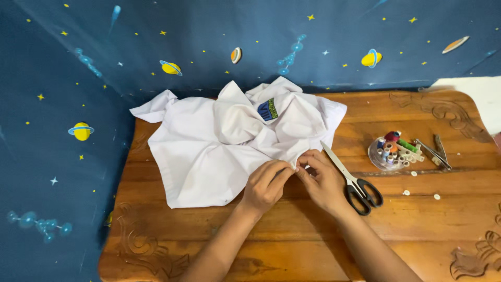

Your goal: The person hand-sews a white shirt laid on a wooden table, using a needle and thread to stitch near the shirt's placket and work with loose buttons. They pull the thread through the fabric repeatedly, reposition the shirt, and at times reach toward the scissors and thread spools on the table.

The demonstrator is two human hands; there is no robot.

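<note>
Here, shirt (219,141) hem between both hands.

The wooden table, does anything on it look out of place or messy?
A few small white buttons lie loose on the wooden table, outside the clear dish of thread spools. The white shirt is crumpled in a heap, its edge pinched by both hands.

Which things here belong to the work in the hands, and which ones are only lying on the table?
In hand:
- white shirt, its edge pinched by the left hand and the right hand

Lying about:
- black-handled scissors, beside the right hand
- clear dish of thread spools
- small metal tools next to the dish
- loose white buttons on the wooden table
</note>
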